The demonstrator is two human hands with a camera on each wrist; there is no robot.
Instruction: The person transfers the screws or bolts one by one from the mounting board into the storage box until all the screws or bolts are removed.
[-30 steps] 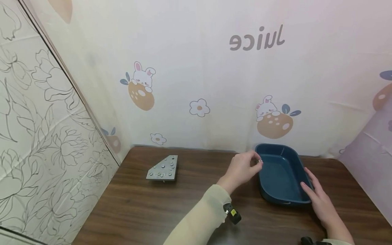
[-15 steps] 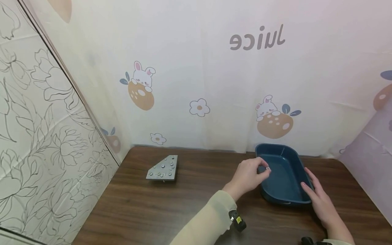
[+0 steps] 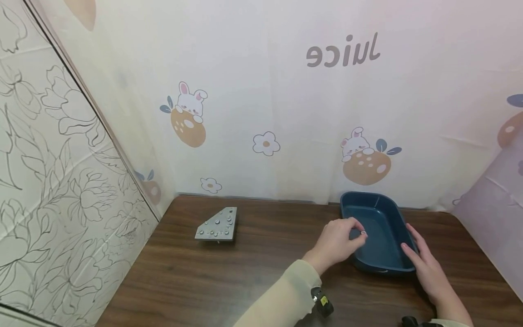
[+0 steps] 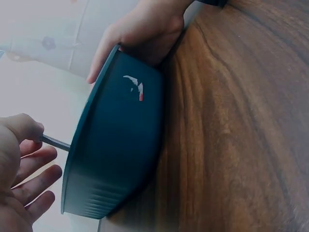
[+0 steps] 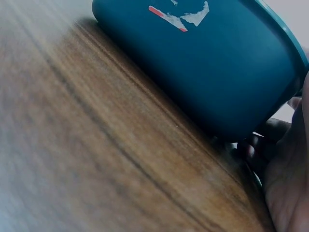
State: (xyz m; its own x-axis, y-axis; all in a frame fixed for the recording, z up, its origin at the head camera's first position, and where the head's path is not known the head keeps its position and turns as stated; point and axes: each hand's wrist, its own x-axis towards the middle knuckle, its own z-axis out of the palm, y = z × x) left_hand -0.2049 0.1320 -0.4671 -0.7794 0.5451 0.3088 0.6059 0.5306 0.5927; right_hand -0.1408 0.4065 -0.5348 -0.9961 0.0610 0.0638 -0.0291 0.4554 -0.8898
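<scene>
My left hand [image 3: 337, 240] pinches a small metal screw [image 4: 55, 142] between thumb and fingertips, over the left side of a dark blue tray [image 3: 377, 236]. In the left wrist view the screw's threaded shank points down toward the tray's rim, while the other fingers are spread loosely. My right hand [image 3: 426, 265] grips the tray's right wall, the thumb over the rim and the fingers along the outside. Seen from the right wrist, the fingers lie low by the tray's corner, partly hidden behind it.
A grey metal plate [image 3: 218, 225] with cut corner and several screw heads lies at the back left of the brown wooden table [image 3: 196, 286]. A printed curtain [image 3: 265, 91] hangs right behind the table's back edge, and another panel [image 3: 61, 159] stands on the left.
My left hand has moved right and a little nearer to me, carrying the screw from the tray's left rim to over its inside. The right hand and the tray have stayed still.
</scene>
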